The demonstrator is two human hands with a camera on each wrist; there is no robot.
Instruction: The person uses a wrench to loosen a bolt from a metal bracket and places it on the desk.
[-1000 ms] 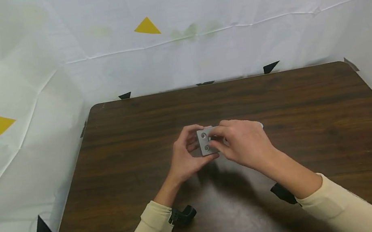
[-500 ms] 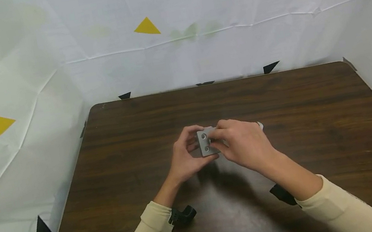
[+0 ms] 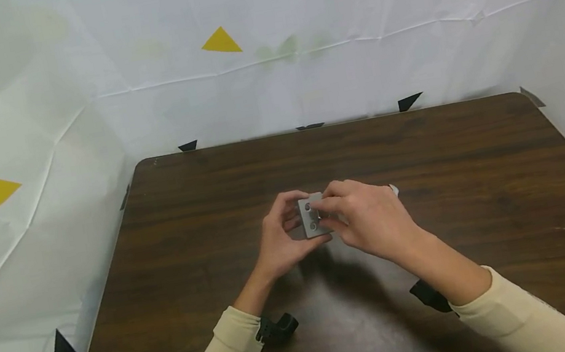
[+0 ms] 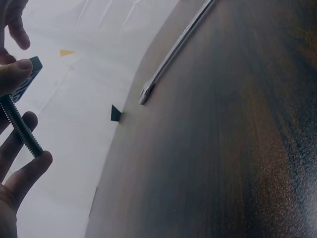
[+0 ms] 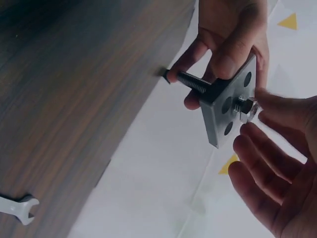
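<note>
Plate [image 3: 311, 219], grey and drilled, hangs above the middle of a dark wooden worktop [image 3: 199, 215], left hand [image 3: 281, 241] gripping it, right hand [image 3: 374, 220] pinching its bolt [image 5: 194, 83]; white sheeting [image 3: 26, 119] with yellow triangles [image 3: 221, 42] walls the room, wrench [image 4: 173, 52] lying far right.

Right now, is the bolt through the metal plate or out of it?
Through. In the right wrist view the bolt sticks out behind the plate held by the left hand, its end showing at the right hand's fingertips.
</note>
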